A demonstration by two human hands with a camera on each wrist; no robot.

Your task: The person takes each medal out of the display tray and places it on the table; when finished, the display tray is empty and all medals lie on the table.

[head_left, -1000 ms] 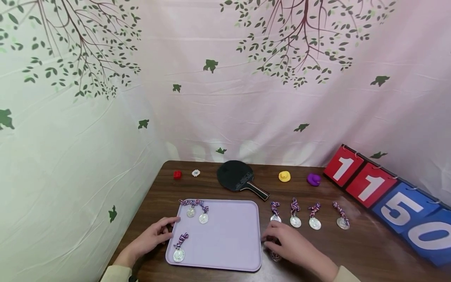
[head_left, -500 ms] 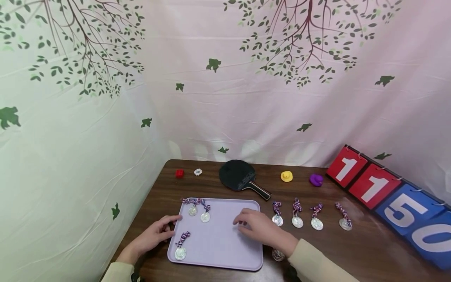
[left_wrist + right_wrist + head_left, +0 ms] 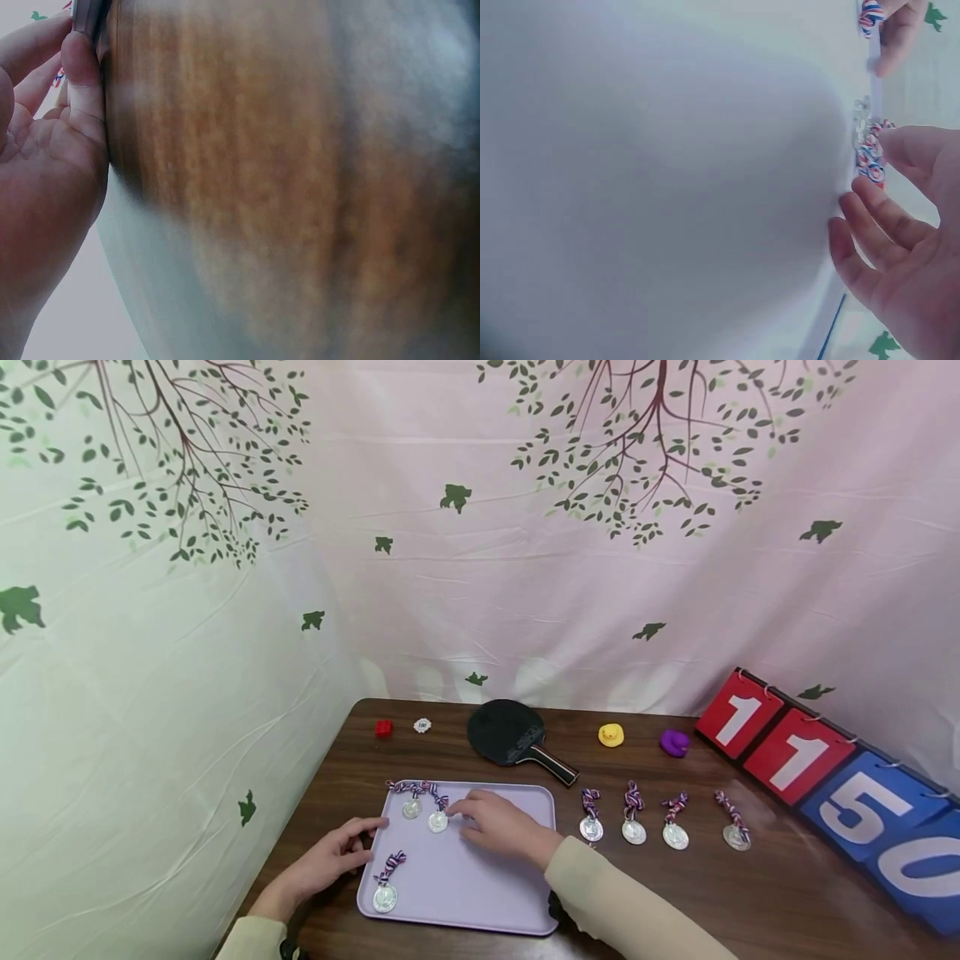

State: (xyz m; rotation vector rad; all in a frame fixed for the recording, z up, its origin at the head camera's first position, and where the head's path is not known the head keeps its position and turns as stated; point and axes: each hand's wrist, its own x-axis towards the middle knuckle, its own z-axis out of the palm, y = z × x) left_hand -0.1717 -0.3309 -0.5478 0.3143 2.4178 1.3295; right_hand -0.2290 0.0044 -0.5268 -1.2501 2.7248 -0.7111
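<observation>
A lilac tray lies on the table with three silver medals on it, each on a knotted striped ribbon. Two are at its back left: the far left medal and the one beside it; a third medal lies at the front left. My left hand touches the tray's left rim with fingertips and thumb. Over the tray, my right hand reaches toward the second medal, index fingertip right beside it. The right wrist view shows relaxed, spread fingers with nothing between them; contact with the medal is unclear.
A row of several medals lies right of the tray. Behind are a table tennis bat, a red brick, a white token, a yellow duck and a purple duck. A flip scoreboard stands at right.
My right hand has moved left from a medal beside the tray to the medals on it; its sleeve now hides that side medal. My left hand has stayed at the rim.
</observation>
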